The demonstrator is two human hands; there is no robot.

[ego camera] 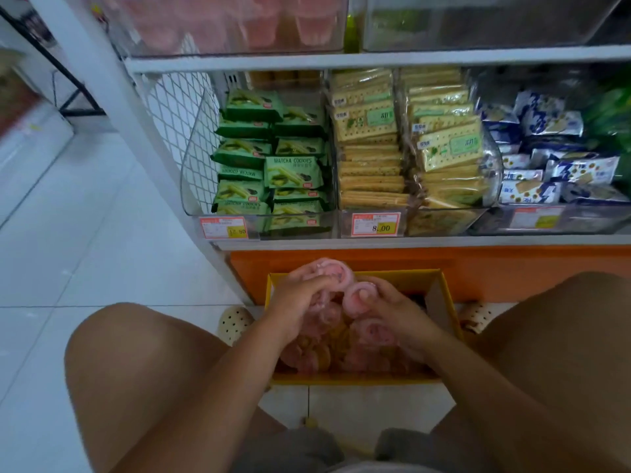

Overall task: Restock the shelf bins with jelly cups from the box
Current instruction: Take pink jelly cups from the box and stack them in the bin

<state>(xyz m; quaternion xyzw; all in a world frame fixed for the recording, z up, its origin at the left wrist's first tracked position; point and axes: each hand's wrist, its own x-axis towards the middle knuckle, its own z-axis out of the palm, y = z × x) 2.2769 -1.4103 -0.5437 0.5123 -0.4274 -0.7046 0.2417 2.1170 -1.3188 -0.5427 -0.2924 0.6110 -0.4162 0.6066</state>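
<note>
A yellow cardboard box [447, 302] stands on the floor between my knees, filled with pink and orange jelly cups [317, 356]. My left hand [293, 302] grips a cluster of pink jelly cups [333, 269] just above the box's far end. My right hand [392, 312] holds another pink jelly cup [355, 295], its thumb pressed on the lid. Both hands are close together over the box. On the top shelf a clear bin [218, 25] holds pink jelly cups.
The middle shelf carries clear bins of green matcha cookie packs [273, 158], yellow cracker packs [406, 141] and blue-white packs [553, 155], with price tags in front. An orange base panel [512, 271] runs under the shelf. White tiled floor lies to the left.
</note>
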